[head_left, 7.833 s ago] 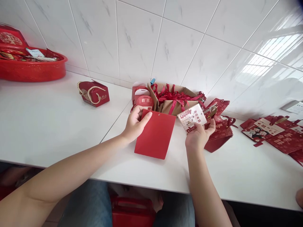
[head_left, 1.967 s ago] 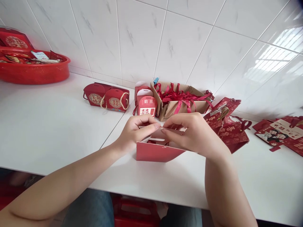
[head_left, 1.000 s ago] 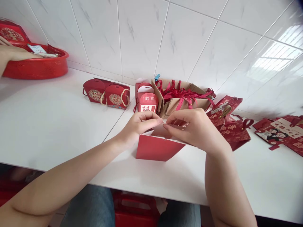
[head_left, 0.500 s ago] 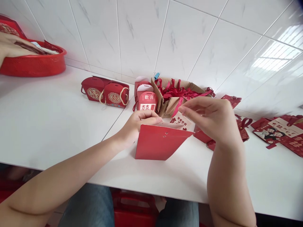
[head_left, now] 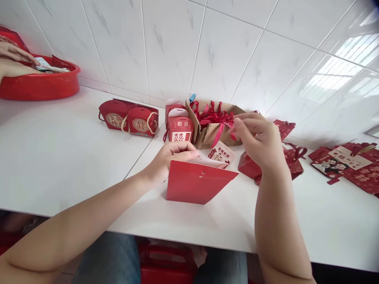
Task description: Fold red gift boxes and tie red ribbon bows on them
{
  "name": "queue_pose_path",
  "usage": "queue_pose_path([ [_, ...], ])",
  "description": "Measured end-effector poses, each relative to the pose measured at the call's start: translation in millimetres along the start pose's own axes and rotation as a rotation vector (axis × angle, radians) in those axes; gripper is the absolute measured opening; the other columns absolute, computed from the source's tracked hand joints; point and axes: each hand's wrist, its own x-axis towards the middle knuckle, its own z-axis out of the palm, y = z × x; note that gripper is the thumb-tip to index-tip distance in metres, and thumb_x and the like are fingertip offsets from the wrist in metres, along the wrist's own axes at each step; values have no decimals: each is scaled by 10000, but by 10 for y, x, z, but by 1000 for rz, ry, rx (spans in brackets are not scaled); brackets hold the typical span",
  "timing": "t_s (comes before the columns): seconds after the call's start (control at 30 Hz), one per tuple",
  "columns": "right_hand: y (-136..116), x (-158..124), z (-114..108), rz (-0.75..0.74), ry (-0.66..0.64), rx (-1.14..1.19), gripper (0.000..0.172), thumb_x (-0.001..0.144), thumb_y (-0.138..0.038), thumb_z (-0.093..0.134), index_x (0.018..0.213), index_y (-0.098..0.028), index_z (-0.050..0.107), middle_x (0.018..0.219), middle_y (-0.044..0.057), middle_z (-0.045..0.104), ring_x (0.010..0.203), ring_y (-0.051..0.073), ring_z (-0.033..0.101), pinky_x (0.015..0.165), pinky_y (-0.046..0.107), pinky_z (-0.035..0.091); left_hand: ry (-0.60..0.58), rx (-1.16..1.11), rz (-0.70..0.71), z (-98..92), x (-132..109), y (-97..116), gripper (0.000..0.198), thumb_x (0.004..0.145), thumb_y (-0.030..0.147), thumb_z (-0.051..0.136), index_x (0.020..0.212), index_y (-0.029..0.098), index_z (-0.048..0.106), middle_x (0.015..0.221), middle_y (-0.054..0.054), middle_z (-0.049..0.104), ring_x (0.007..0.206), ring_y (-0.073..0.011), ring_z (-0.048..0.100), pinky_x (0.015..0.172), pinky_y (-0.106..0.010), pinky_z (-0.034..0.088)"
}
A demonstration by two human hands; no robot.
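Note:
My left hand (head_left: 174,157) is closed on the upper left edge of a red gift bag (head_left: 201,183), thumb over the rim. The bag stands on the table, its plain red side with two small holes facing me. Behind its rim rises a pale printed panel (head_left: 220,154) with red characters and a small picture. Up and to the right of the bag, my right hand (head_left: 257,140) is raised with bent fingers, thumb and forefinger close together. Its fingertips are in front of red ribbons (head_left: 217,116) in a cardboard box (head_left: 207,136); what they pinch, if anything, is unclear.
Red boxes with rope handles (head_left: 128,118) and a stack of smaller red boxes (head_left: 180,124) stand along the tiled wall. Red bags (head_left: 343,165) lie at right. Far left, another person's hand (head_left: 17,55) is over a red plastic basket (head_left: 41,85).
My right hand has moved up from the bag's pale panel toward the ribbons, leaving more of the panel showing. My left hand keeps its hold. The other person's hand has shifted over the basket.

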Motion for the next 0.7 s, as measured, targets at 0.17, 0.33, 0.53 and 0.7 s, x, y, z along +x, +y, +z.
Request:
queue_pose_path([
  [0.17, -77, -158, -59, 15, -143, 260, 380, 937, -484, 421, 1188, -266, 605, 1267, 66, 608, 1207, 242, 549, 1023, 440, 451, 16, -42, -1, 34, -22, 8, 343, 834, 464, 592, 683, 159, 635, 530, 23, 540, 448, -69, 471, 410, -170, 316],
  [0.33, -7, -601, 244, 69, -441, 706, 802, 656, -704, 663, 1306, -272, 475, 1299, 97, 583, 1207, 287, 553, 979, 429, 501, 104, -58, 28, 51, -7, -42, 434, 847, 554, 543, 678, 159, 608, 559, 8, 567, 450, -82, 481, 408, -190, 333],
  [0.53, -5, -848, 659, 344, -15, 733, 409, 708, -410, 758, 1030, -255, 559, 1029, 56, 687, 893, 220, 678, 712, 353, 595, 116, -72, 243, -4, 36, -181, 555, 811, 718, 424, 816, 184, 574, 687, -24, 589, 563, -135, 539, 503, -251, 431],
  [0.7, 45, -818, 650, 338, 131, 693, 290, 711, -358, 762, 925, -230, 613, 887, 38, 711, 807, 206, 687, 696, 354, 591, 131, 268, 535, 11, 40, -293, 494, 793, 416, 676, 1196, 239, 451, 866, -26, 629, 757, -153, 607, 698, -275, 494],
])
